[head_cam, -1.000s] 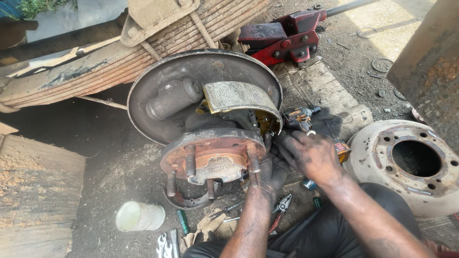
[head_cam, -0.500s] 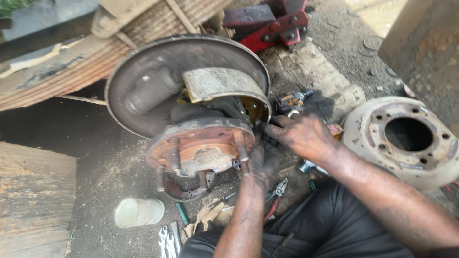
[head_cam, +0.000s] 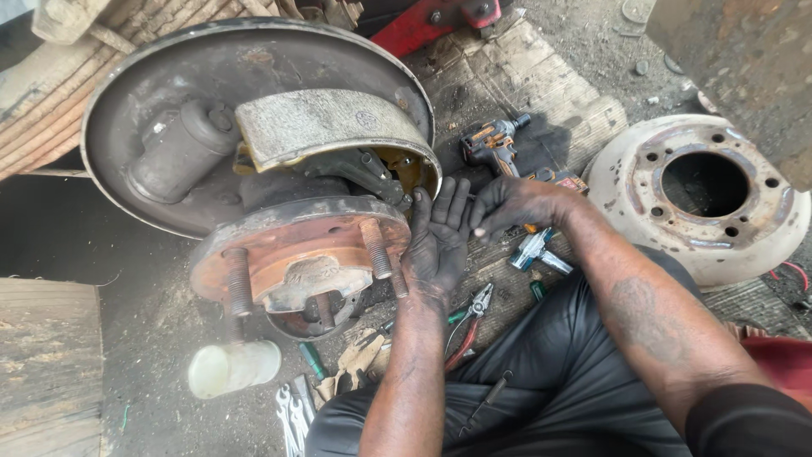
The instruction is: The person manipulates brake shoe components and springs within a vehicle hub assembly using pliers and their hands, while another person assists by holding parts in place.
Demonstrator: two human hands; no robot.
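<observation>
The left hand [head_cam: 436,241] is lying open, palm up, fingers stretched toward the brake shoe [head_cam: 326,125], with nothing gripped in it. It is sitting just beside the rusty wheel hub [head_cam: 300,254], its fingertips close to one of the hub's studs [head_cam: 375,248]. The right hand [head_cam: 512,203] is reaching across from the other side, its loosely curled fingers touching the fingers of the left hand; it is gripping nothing that can be seen.

Beyond both hands, the brake shoe is curving over the top of the hub, and behind it the round backing plate [head_cam: 169,93] is standing upright with a dark cylinder [head_cam: 178,151] fixed to it. Just past the right hand, a cordless drill [head_cam: 492,142] is lying on the ground. Below the hands, red-handled pliers [head_cam: 469,326] are lying near the person's knee. Well away from the right hand, on its outer side, a brake drum [head_cam: 702,190] is lying flat. Nearer the person and to the outer side of the left hand, a whitish plastic cup [head_cam: 233,366] is lying on its side, with wrenches [head_cam: 292,410] just beside it.
</observation>
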